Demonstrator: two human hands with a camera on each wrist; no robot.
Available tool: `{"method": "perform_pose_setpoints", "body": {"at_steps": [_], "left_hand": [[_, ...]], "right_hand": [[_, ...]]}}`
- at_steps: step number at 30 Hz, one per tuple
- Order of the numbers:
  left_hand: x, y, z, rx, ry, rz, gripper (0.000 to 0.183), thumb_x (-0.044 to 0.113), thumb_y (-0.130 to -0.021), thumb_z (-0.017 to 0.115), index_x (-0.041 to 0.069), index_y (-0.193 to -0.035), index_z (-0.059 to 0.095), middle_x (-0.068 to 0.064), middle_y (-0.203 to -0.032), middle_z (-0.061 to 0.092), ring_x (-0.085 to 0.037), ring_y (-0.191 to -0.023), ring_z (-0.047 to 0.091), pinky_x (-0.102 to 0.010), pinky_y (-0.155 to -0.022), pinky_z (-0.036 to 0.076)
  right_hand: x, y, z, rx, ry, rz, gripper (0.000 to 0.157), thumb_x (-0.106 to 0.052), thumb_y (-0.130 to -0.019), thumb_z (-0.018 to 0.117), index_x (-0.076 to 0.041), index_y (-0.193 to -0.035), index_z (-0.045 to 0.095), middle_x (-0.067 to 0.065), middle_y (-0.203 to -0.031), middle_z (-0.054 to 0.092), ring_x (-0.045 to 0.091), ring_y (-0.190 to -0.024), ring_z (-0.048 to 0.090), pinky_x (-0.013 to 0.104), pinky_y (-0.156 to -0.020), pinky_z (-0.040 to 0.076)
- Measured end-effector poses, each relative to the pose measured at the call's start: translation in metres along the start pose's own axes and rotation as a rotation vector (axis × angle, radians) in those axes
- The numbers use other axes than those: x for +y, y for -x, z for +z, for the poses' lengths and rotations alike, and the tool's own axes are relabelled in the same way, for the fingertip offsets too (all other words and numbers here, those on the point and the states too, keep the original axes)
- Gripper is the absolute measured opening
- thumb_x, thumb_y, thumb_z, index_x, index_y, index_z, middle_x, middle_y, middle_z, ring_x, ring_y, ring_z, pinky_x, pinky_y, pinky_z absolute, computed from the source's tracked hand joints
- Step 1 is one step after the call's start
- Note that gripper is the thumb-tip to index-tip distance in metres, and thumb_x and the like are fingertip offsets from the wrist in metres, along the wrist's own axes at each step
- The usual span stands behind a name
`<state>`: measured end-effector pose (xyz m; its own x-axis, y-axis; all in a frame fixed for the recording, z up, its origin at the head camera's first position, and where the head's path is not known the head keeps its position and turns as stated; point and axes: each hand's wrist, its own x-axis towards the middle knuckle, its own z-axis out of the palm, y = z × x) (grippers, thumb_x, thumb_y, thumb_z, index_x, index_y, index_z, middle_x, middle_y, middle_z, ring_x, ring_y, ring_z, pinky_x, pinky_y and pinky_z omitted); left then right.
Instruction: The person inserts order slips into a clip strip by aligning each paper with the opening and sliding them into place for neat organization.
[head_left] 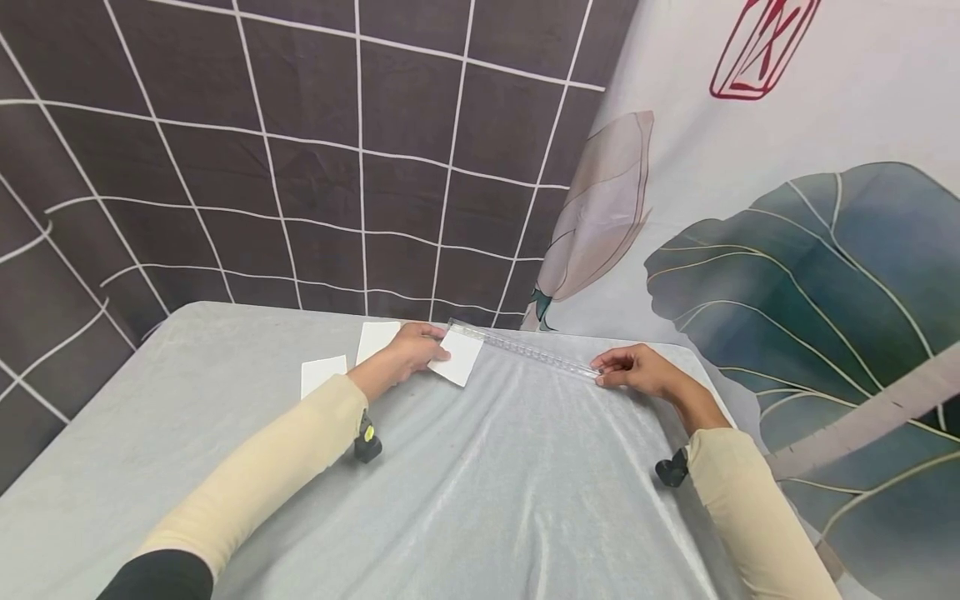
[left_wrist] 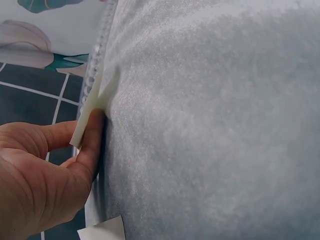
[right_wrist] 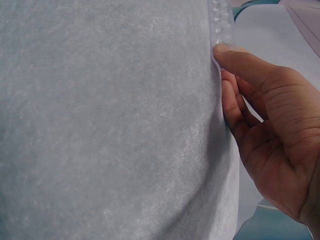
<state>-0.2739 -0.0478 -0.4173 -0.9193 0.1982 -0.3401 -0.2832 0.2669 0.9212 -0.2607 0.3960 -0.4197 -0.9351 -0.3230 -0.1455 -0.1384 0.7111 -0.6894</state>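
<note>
Grey cloth [head_left: 480,500] lies below a clear strip [head_left: 534,352], near dark gridded drapes [head_left: 315,179].

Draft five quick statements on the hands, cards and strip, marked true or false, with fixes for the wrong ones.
1. The left hand pinches a white card. True.
2. The right hand hangs free, touching nothing. False: it pinches one end of a clear strip.
3. The clear strip extends from the right hand toward the left hand. True.
4. The leftmost white card is held in the right hand. False: it lies on the grey cloth, partly hidden by the left arm in the head view.
5. The dark backdrop carries white grid lines. True.
</note>
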Motion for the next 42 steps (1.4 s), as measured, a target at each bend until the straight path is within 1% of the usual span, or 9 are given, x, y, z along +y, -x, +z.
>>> {"method": "perform_pose_setpoints", "body": {"at_steps": [2,4,7,9,12,16,26,35,42], "left_hand": [[-0.001,-0.002,0.000,0.011,-0.003,0.001,0.059,-0.003,-0.099,0.074,-0.004,-0.156,0.059,-0.026,-0.153,0.062,-0.027,-0.113,0.073,-0.031,-0.101,0.066],[-0.001,-0.003,0.001,0.021,-0.009,0.002,0.060,-0.003,-0.097,0.076,-0.003,-0.155,0.060,-0.022,-0.142,0.066,-0.016,-0.091,0.065,-0.022,-0.081,0.060],[-0.001,-0.002,0.001,0.022,-0.006,0.004,0.060,-0.004,-0.096,0.076,-0.004,-0.154,0.061,-0.018,-0.133,0.067,-0.010,-0.079,0.057,-0.018,-0.070,0.052],[0.000,-0.002,0.002,0.021,-0.006,0.001,0.060,-0.004,-0.096,0.076,-0.004,-0.154,0.060,-0.020,-0.137,0.068,-0.012,-0.085,0.062,-0.020,-0.076,0.057],[0.000,-0.004,0.003,0.012,0.011,-0.011,0.060,-0.005,-0.098,0.075,-0.004,-0.156,0.059,-0.027,-0.150,0.065,-0.026,-0.109,0.074,-0.030,-0.098,0.067],[0.002,-0.004,0.006,-0.003,0.037,-0.020,0.061,-0.007,-0.098,0.072,-0.005,-0.158,0.057,-0.031,-0.157,0.060,-0.042,-0.138,0.070,-0.044,-0.118,0.064],[0.003,-0.006,0.017,-0.024,0.067,-0.016,0.060,-0.008,-0.097,0.074,-0.006,-0.155,0.058,-0.029,-0.154,0.062,-0.031,-0.120,0.074,-0.040,-0.111,0.067],[0.000,-0.008,0.022,-0.044,0.067,-0.008,0.058,-0.008,-0.098,0.073,-0.008,-0.154,0.057,-0.029,-0.154,0.061,-0.040,-0.134,0.072,-0.042,-0.115,0.066],[0.001,-0.010,0.019,-0.063,0.088,-0.008,0.061,-0.011,-0.095,0.074,-0.009,-0.154,0.057,-0.029,-0.147,0.065,-0.037,-0.126,0.076,-0.039,-0.108,0.069]], "right_hand": [[0.000,-0.001,0.000,0.003,0.003,0.005,0.036,-0.011,-0.099,0.087,0.004,-0.130,0.079,0.014,-0.112,0.083,0.000,-0.090,0.065,0.016,-0.079,0.054],[0.000,-0.001,0.000,0.002,0.004,0.003,0.036,-0.011,-0.099,0.087,0.004,-0.130,0.079,0.013,-0.111,0.083,0.001,-0.090,0.064,0.017,-0.078,0.054],[-0.001,-0.002,0.000,0.002,0.009,-0.001,0.035,-0.011,-0.099,0.087,0.005,-0.130,0.078,0.012,-0.111,0.084,0.001,-0.090,0.065,0.017,-0.077,0.055],[-0.001,-0.002,0.000,0.007,0.008,0.006,0.035,-0.011,-0.099,0.087,0.005,-0.129,0.079,0.011,-0.110,0.084,0.001,-0.090,0.065,0.017,-0.077,0.055],[-0.001,-0.003,0.000,0.012,0.016,0.012,0.036,-0.012,-0.098,0.088,0.004,-0.129,0.079,0.007,-0.109,0.083,0.001,-0.089,0.064,0.017,-0.078,0.054],[-0.001,-0.004,0.001,0.016,0.021,0.009,0.035,-0.012,-0.098,0.088,0.004,-0.128,0.080,0.008,-0.108,0.083,0.001,-0.089,0.064,0.016,-0.077,0.054],[0.000,0.002,-0.002,-0.009,0.016,0.018,0.037,-0.013,-0.100,0.087,0.003,-0.132,0.079,0.014,-0.115,0.082,0.007,-0.092,0.063,0.017,-0.078,0.053],[0.002,0.003,-0.002,-0.018,-0.006,0.020,0.037,-0.011,-0.099,0.087,0.005,-0.132,0.078,0.014,-0.116,0.083,0.002,-0.093,0.065,0.015,-0.080,0.056],[-0.001,-0.002,0.000,-0.010,0.033,0.025,0.037,-0.015,-0.099,0.088,0.002,-0.131,0.079,0.008,-0.112,0.082,0.005,-0.093,0.064,0.017,-0.080,0.055]]}}
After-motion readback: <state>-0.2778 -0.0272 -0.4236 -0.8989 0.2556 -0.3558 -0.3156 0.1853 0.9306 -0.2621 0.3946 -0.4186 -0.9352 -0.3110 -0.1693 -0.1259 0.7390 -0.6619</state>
